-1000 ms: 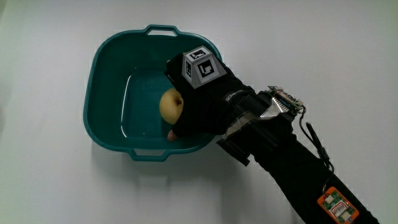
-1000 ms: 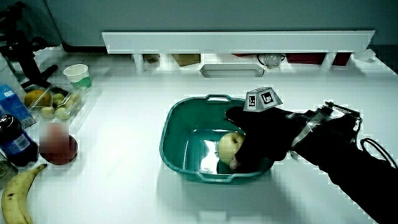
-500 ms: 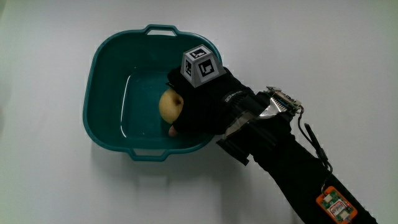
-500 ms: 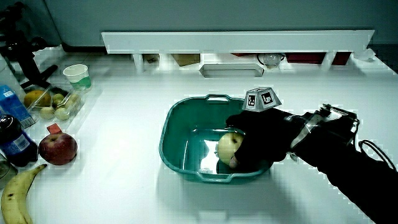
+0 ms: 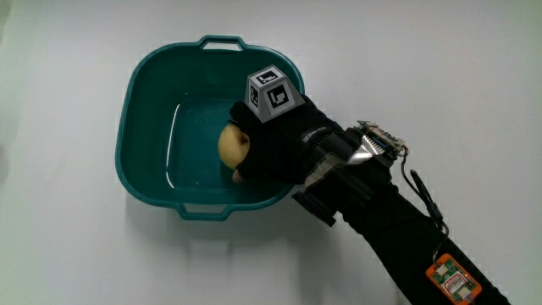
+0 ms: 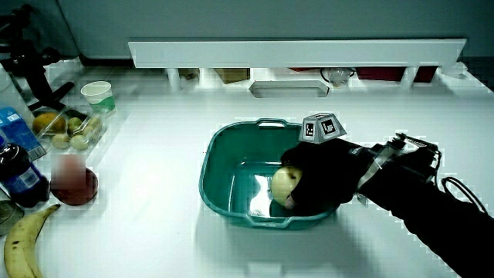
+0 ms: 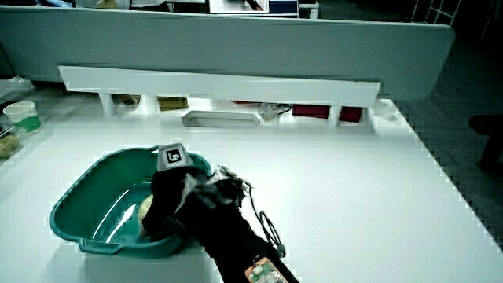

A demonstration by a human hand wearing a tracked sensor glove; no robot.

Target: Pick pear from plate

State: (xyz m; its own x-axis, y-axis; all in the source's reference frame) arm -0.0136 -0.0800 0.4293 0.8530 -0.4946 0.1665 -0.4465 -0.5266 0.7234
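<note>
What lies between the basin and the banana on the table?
Nothing: in a side view the table is bare between the basin and the banana. The main view does not take in the banana.

A pale yellow pear (image 5: 230, 144) lies inside the teal basin (image 5: 148, 93), partly hidden.

Teal basin (image 5: 144, 102), glossy inside w/ pale glints, on a white table (image 5: 68, 254). Pear (image 5: 232, 145) pale yellow. Hand (image 5: 275, 152) in black glove, forearm (image 5: 406, 246) black too; cube (image 5: 273, 93) grey-white w/ black square markings. Orange tag (image 5: 450, 280) on the sleeve. In a side view: yellow banana (image 6: 21, 245), dark red apple (image 6: 73, 184), white cup (image 6: 98, 93) w/ green band.
</note>
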